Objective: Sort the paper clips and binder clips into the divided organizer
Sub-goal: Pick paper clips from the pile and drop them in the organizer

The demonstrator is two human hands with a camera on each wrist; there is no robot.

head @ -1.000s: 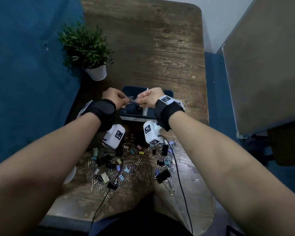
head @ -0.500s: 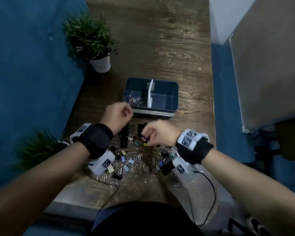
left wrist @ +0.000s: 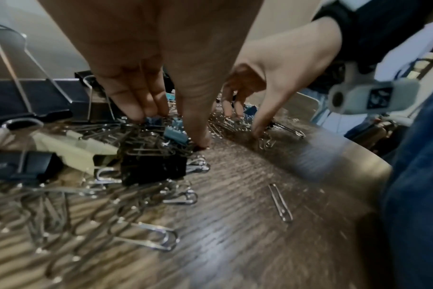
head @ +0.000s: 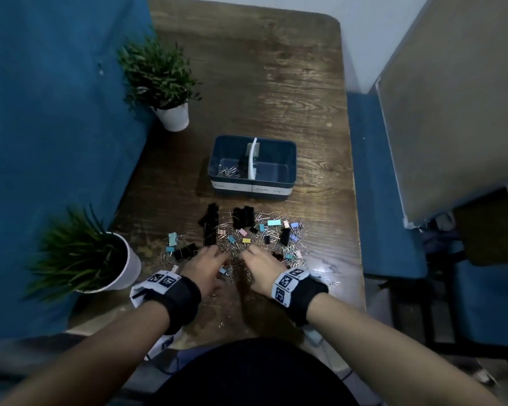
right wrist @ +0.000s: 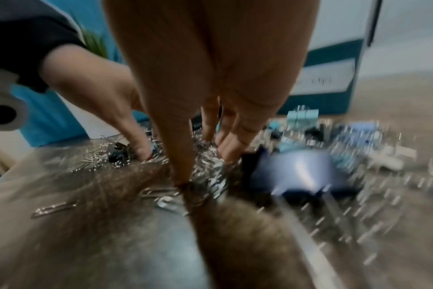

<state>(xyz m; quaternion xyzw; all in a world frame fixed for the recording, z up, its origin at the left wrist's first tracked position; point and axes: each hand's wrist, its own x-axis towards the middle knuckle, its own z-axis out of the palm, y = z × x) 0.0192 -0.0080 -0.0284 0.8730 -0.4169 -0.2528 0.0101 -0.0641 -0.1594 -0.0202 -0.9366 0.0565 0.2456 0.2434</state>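
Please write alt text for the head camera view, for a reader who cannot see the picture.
Two bare hands, left hand and right hand, reach down into a mixed pile of silver wire paper clips and black and pastel binder clips on a dark wooden table. Beyond it stands a dark blue divided organizer, paper clips in its left compartment only.

Organizer [head: 276, 183] dk blue; binder clips [head: 242, 216] black, pastel; paper clips [head: 228, 171] silver.
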